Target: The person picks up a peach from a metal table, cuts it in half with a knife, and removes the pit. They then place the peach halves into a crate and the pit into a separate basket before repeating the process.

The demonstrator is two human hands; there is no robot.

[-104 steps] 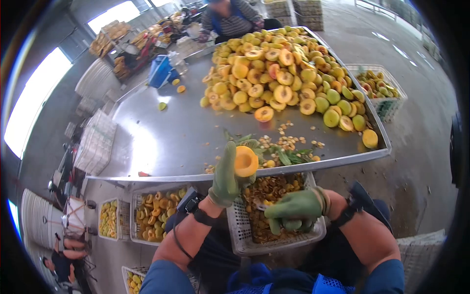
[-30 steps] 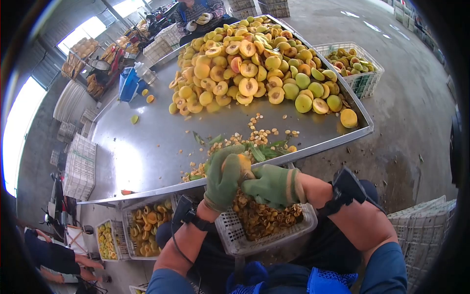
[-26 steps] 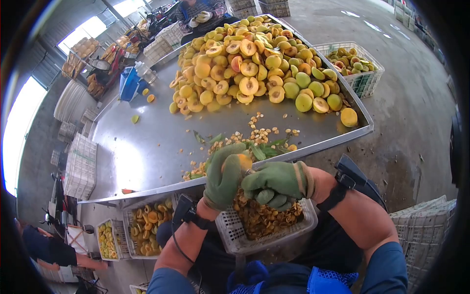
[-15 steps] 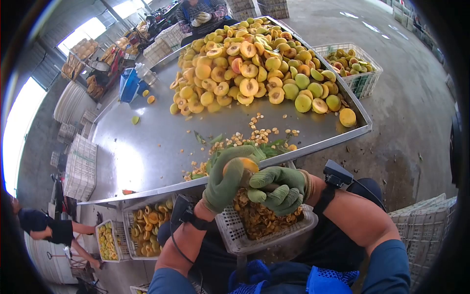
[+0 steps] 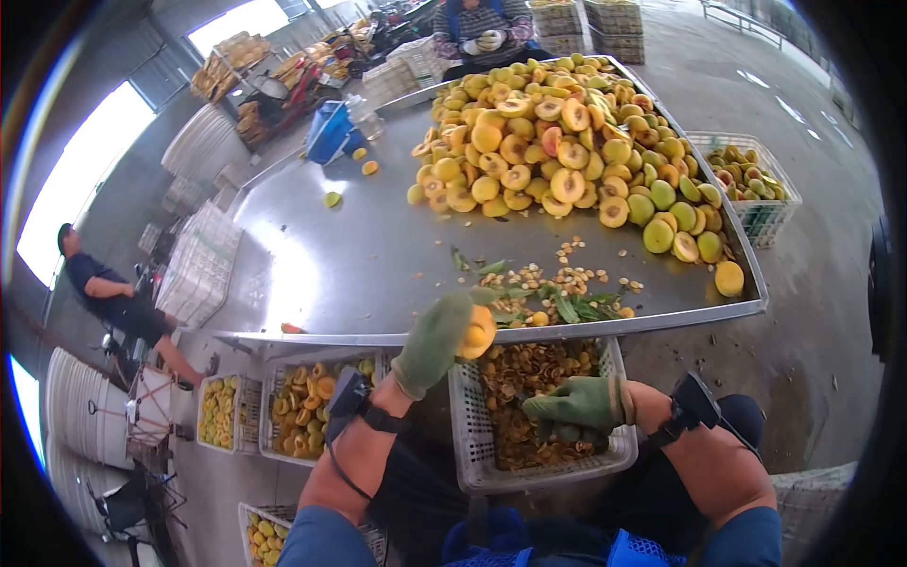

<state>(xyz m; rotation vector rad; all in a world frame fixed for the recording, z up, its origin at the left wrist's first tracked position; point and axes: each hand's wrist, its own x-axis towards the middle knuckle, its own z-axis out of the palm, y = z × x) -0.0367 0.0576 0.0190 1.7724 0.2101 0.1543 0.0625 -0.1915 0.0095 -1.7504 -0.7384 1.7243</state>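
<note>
My left hand (image 5: 433, 346), in a green work glove, is closed around a yellow peach half (image 5: 478, 331) at the near edge of the metal table. Its hollowed cut face is turned to the right. Over a white crate (image 5: 470, 444) of brown pits and scraps hangs my right hand (image 5: 578, 404), also gloved. Its fingers are curled, and whatever they hold is hidden. Loose pits (image 5: 572, 277) and green leaves (image 5: 567, 307) lie on the table just beyond my hands. A big heap of halved peaches (image 5: 567, 151) covers the far right of the table.
The metal table (image 5: 368, 255) has a raised rim. Crates of peaches (image 5: 307, 416) stand on the floor at left, another crate (image 5: 770, 213) at right. A blue container (image 5: 329, 132) sits at the far left corner. One person (image 5: 482, 33) sits opposite; another (image 5: 109, 288) is at left.
My hands have separated: the left moved slightly aside with the peach half, the right dropped over the crate. The view has shifted, and the person at left shows more fully.
</note>
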